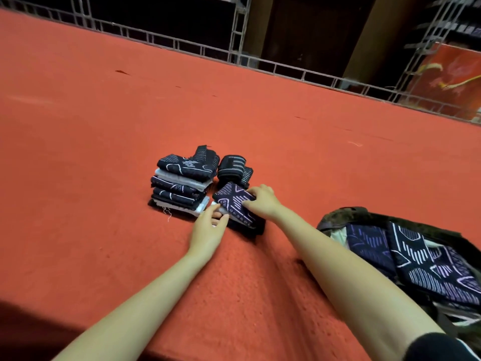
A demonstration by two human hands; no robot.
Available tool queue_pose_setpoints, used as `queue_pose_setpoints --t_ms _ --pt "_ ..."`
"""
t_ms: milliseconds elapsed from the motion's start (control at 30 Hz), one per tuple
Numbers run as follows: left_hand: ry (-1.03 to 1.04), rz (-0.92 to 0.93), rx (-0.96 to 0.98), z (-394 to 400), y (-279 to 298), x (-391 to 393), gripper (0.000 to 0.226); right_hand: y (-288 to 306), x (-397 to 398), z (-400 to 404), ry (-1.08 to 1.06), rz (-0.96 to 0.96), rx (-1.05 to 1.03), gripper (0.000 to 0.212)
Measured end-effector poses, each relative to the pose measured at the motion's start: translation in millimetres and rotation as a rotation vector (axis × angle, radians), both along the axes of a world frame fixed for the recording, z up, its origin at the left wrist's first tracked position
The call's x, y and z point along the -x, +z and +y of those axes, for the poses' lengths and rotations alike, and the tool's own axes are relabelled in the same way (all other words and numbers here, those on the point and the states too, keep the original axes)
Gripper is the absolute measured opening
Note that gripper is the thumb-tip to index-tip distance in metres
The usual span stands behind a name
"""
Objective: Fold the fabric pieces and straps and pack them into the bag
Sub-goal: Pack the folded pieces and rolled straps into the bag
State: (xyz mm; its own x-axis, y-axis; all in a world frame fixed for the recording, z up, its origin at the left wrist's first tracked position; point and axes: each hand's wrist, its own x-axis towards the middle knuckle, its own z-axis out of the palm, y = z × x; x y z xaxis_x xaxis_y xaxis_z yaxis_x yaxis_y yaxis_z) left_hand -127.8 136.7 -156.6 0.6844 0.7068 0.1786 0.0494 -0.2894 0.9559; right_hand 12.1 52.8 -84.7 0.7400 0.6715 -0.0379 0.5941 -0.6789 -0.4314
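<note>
Head view: left hand (208,225) and right hand (261,201) both grip the small folded bundle (234,201); best to squeeze its layers together, lift level, then carry it to the open bag (338,217).

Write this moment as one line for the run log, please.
both hands grip folded fabric bundle | folded stack beside | bag open, partly packed

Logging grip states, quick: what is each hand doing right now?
Left hand: grips the near edge of the folded bundle.
Right hand: grips the same bundle from the right.
</note>
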Motion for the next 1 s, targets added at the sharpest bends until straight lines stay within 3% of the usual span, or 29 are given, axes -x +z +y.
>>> queue_pose_setpoints --t_ms 200,333,433,533,633,767,1000 --pt "0.004 -0.005 0.009 0 0 1 0.022 -11 6 -10 0.004 0.194 -0.104 0.052" --pt "-0.011 0.032 -0.031 -1 5 2 0.034 -15 24 -17 0.098 0.217 -0.161 0.064" --pt "-0.043 0.087 -0.159 -7 10 4 0.044 -20 45 -27 0.04 0.08 -0.223 0.059" --pt "-0.075 0.088 -0.254 -22 14 11 0.046 -17 63 -44 -0.02 0.157 -0.447 0.051" --pt "-0.079 0.008 -0.18 -47 35 16 0.051 -1 78 -70 -0.034 0.18 -0.579 0.041" --pt "-0.133 -0.093 0.073 -88 81 15 0.056 28 93 -111 -0.051 0.125 -0.694 0.036" --pt "-0.259 -0.191 -0.054 -165 116 5 0.053 52 105 -202 -0.137 -0.05 -0.746 0.04"
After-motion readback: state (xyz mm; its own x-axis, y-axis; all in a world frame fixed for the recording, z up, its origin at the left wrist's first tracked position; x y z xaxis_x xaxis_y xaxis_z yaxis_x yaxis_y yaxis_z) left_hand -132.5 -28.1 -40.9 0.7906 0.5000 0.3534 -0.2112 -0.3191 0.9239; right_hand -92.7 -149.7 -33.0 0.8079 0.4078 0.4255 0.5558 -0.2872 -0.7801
